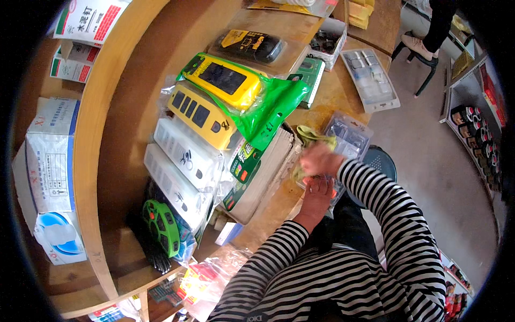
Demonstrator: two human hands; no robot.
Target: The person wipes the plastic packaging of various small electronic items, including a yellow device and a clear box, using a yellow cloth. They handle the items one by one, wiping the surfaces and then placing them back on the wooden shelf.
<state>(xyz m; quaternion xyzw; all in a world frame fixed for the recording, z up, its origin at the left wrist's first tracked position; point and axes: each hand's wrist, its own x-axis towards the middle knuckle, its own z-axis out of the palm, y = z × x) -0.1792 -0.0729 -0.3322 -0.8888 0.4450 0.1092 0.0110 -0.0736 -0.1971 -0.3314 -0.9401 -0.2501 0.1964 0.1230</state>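
Observation:
My right hand (320, 160), blurred, is on a yellow-green cloth (312, 136) at the wooden shelf's edge. Just below it, my left hand (318, 195) rests on a small clear package with orange parts (333, 189); how its fingers hold it is hard to tell. A clear plastic blister pack (350, 135) lies beside my right hand. To the left stands a worn cardboard box (267, 181), with packaged yellow power strips (201, 114) and white power strips (185, 155) leaning by it.
A green reel (161, 227) and black cable ties (151, 245) sit at the lower left. Further back are a basket of small parts (328, 42) and a clear blister tray (370, 80). A round stool (376, 165) stands beside me. Another person's foot (418, 46) rests on a black stool (428, 64).

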